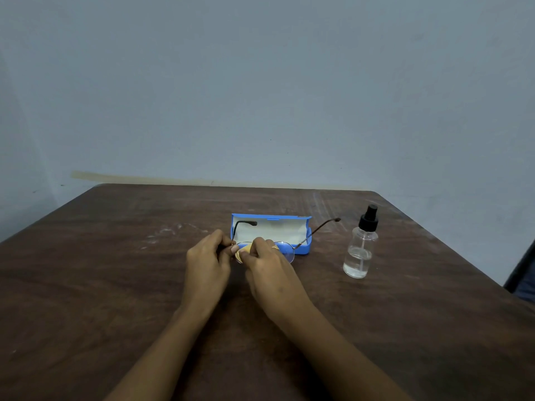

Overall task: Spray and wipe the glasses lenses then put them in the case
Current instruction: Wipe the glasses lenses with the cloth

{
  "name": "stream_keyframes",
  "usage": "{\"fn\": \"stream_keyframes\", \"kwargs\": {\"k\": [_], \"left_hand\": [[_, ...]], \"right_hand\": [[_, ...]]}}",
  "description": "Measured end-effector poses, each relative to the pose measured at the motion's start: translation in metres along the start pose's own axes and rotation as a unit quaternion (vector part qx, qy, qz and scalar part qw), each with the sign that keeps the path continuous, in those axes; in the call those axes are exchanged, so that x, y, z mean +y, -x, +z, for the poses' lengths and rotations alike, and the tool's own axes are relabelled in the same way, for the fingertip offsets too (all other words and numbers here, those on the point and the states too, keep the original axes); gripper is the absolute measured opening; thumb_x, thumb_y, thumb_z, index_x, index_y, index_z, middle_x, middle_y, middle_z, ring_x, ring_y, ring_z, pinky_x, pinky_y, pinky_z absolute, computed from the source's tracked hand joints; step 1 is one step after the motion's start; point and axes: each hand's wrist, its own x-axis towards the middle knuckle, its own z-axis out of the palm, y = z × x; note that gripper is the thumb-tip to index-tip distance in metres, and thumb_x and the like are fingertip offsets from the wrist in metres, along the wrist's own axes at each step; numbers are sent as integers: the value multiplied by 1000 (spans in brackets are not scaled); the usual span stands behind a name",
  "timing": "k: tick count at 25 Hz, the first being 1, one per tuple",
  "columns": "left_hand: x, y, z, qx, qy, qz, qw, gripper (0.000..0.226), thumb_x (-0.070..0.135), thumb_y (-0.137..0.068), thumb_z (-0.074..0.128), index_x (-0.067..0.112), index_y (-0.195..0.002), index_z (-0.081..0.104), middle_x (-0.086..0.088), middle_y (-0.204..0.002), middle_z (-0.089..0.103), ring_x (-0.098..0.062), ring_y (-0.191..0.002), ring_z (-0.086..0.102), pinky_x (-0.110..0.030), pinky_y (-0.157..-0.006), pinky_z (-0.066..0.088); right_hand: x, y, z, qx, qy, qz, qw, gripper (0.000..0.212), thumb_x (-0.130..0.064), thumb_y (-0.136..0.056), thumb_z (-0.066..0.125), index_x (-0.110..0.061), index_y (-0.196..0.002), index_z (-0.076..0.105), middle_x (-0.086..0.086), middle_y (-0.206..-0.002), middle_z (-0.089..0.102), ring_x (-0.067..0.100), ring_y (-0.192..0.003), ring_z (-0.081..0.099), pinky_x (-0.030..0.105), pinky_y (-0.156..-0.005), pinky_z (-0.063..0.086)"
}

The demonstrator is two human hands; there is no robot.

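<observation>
A dark brown wooden table with rounded far corners is seen from above, its grain running across and its far edge set against a plain blue-grey wall. Pale scuff marks are spread over the table left of centre, and fainter whitish streaks are seen near the far right corner. A beige strip runs along the wall just above the table's far edge. At the right border a dark object is partly shown beside the table; what it is cannot be told.

The glasses are held just above the table near its middle, directly in front of the case, with both temple arms unfolded and pointing away from the person. The left end of the frame is pinched by the curled fingers of the left hand. A small yellow cloth is pinched against the left lens by the fingers of the right hand, on which a ring is worn. The right lens is left uncovered.

The blue case lies open on the table, its lid raised toward the wall and its pale lining exposed; one temple arm is seen in front of that lining. The spray bottle, clear with a black nozzle and partly filled with clear liquid, stands upright to the right of the case, apart from it and from both hands
</observation>
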Motion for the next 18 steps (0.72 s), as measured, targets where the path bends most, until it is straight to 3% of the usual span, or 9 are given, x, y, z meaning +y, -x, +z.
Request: {"fn": "stream_keyframes", "kwargs": {"k": [3,6,9,12,14,16,18], "left_hand": [[3,0,-3,6,10,-10,1000,43,-3,-77,61,27,-56,39,-1,-60,59,-19,-61,58,-3,-55,35],[4,0,-2,-1,17,-2,1000,47,-9,-76,58,28,-56,36,-2,-60,58,-16,-59,58,-1,-54,36],[2,-1,-1,-8,25,15,1000,46,-11,-75,58,27,-56,39,-1,-62,60,-14,-72,59,-2,-56,38],[0,-1,1,-17,20,35,999,40,-13,-73,58,22,-58,43,0,-62,61,-12,-72,58,-3,-57,38],[1,0,2,-21,21,40,999,38,-12,-73,59,20,-60,45,-1,-62,61,-10,-72,59,-3,-57,39],[1,1,2,-21,12,48,999,33,-9,-73,61,18,-60,48,1,-61,60,-3,-69,58,-3,-57,38],[0,1,2,-20,4,53,998,30,-7,-73,62,17,-60,49,2,-60,59,3,-66,55,-4,-57,36]], "right_hand": [[-4,1,-4,-30,14,13,999,26,-10,-41,82,-18,-62,69,-1,-62,55,15,-55,56,17,-39,36],[-6,0,-6,-39,44,40,997,29,-15,-32,86,-21,-55,68,-3,-58,56,13,-52,57,16,-38,35],[-5,-1,-5,-30,82,44,995,29,-21,-31,87,-22,-50,66,-4,-54,56,11,-50,56,16,-38,35],[-1,-4,-3,-8,106,53,993,26,-30,-39,87,-24,-53,66,-5,-56,56,9,-52,56,17,-40,36],[2,-6,-2,15,104,53,993,15,-31,-55,79,-26,-56,66,-7,-58,56,8,-54,56,18,-42,35],[5,-6,3,39,83,37,995,9,-26,-69,61,-23,-61,65,-7,-63,57,11,-57,57,19,-43,36],[8,-5,9,34,50,9,998,2,-15,-66,66,-16,-67,64,-2,-66,58,16,-60,57,21,-45,40]]}}
